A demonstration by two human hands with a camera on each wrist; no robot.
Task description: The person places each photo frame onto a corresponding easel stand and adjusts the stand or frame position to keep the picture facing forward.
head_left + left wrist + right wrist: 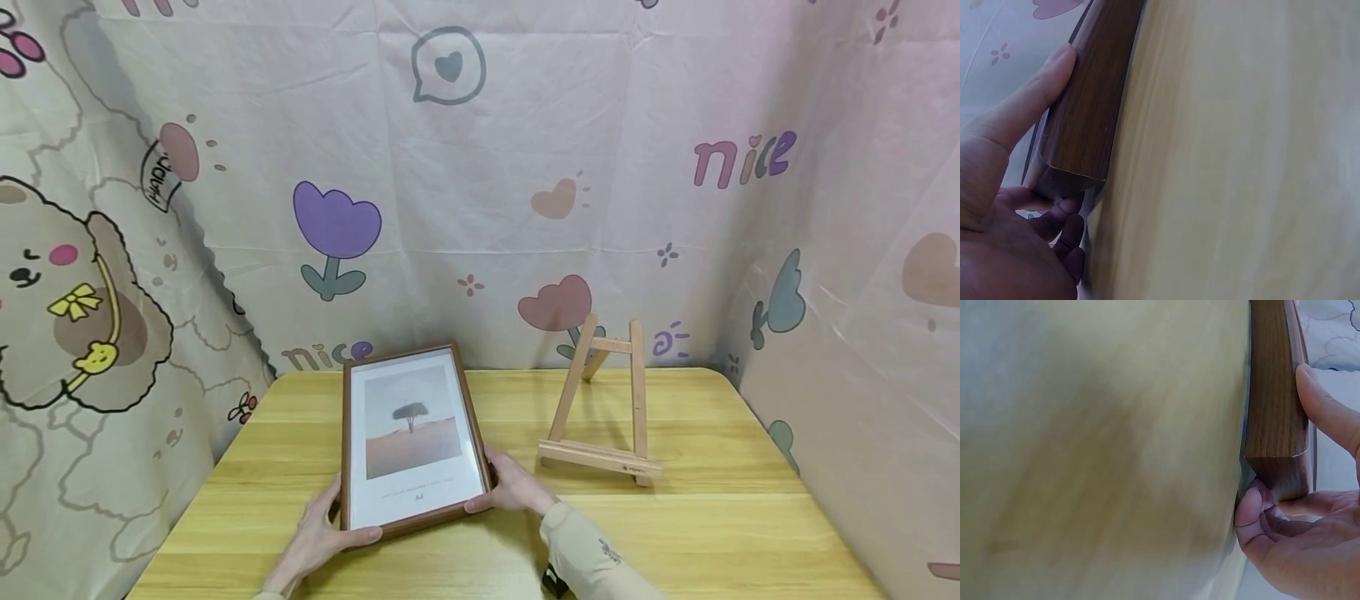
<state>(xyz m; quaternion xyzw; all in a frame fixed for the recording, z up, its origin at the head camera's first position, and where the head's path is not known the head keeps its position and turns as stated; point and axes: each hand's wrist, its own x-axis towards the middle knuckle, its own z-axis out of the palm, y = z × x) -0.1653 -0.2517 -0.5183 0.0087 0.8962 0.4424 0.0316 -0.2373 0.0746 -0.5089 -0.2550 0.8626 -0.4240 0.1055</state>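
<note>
A brown wooden picture frame (408, 527) with a pale print of a tree leans back on the table, its far end close to the backdrop. At its near left corner my left hand (318, 533) grips it, thumb along the front edge. In the left wrist view, the curled fingers (1072, 234) sit around the side of that corner. My right hand (513, 483) holds the near right corner the same way. The right wrist view has the thumb (1325, 409) on the front edge and fingertips tucked by the underside, next to the table.
A small light-wood easel (600, 457) stands on the table to the right of the picture frame. The yellow wood-grain table (712, 533) ends at a patterned cloth backdrop (465, 167) behind and on both sides. A small black object (553, 582) shows beside my right sleeve.
</note>
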